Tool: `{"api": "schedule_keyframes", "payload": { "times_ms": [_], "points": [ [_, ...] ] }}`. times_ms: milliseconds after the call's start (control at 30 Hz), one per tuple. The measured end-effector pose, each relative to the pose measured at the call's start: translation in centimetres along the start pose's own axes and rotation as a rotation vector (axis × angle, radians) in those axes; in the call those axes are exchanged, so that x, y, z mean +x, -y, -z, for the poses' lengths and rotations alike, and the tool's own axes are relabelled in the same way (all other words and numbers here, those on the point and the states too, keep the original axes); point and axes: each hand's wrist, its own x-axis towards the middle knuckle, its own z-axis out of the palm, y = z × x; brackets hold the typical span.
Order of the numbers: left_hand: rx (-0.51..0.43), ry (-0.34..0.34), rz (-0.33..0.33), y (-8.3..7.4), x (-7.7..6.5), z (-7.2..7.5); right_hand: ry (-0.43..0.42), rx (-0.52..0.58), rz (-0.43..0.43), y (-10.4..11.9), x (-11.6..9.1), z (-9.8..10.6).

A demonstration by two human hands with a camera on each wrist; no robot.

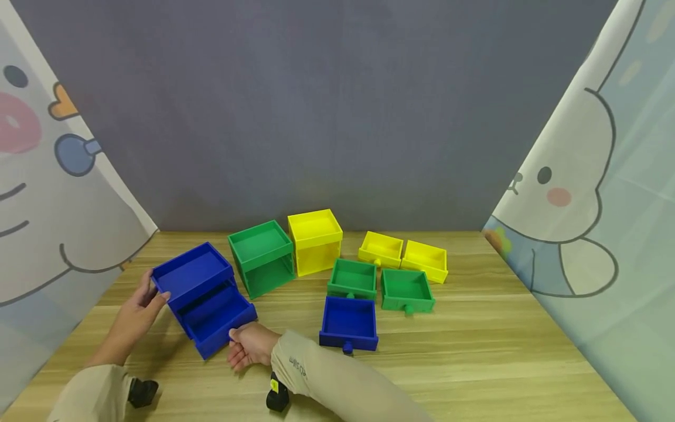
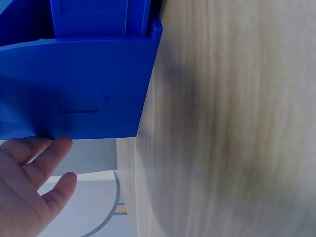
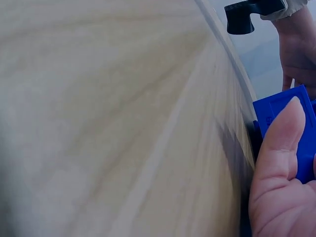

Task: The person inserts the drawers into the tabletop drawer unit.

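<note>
"Working the blue drawer (image 1: 217, 319) at its slot, I'd say. It juts partway from the blue cabinet (image 1: 191, 271), near the left edge of the surface (image 1: 474, 351)."

"In or out?"

"Can't tell from here. The right hand (image 1: 254, 346) has its thumb on the drawer front, fingers curled, seemingly pinching a knob I can't see."

"And the left hand (image 1: 135, 316)?"

"Holding the cabinet, thumb at the top rim, fingertips at the back edge."

"So what does the next move call for?"

"A straight slide along the slot, I think, with that left hold firm so the cabinet doesn't swing."

"And the gap above?"

"Likely fits the loose blue drawer (image 1: 349, 319), lying out toward the middle of the surface. Beyond it, two green drawers (image 1: 406, 287), then two yellow drawers (image 1: 381, 247) nearest the back edge; left of those, the green cabinet (image 1: 262, 247) and the yellow cabinet (image 1: 316, 240)."
</note>
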Motion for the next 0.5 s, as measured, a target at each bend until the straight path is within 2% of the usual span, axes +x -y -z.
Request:
{"api": "schedule_keyframes", "payload": {
  "times_ms": [333, 500],
  "points": [
    [0.003, 0.004, 0.015, -0.55, -0.03, -0.14, 0.015, 0.076, -0.063, -0.20, -0.05, 0.68],
    [0.028, 0.014, 0.026, -0.67, -0.01, -0.08, -0.104, 0.121, -0.036, -0.25, -0.17, 0.70]
  ]
}}
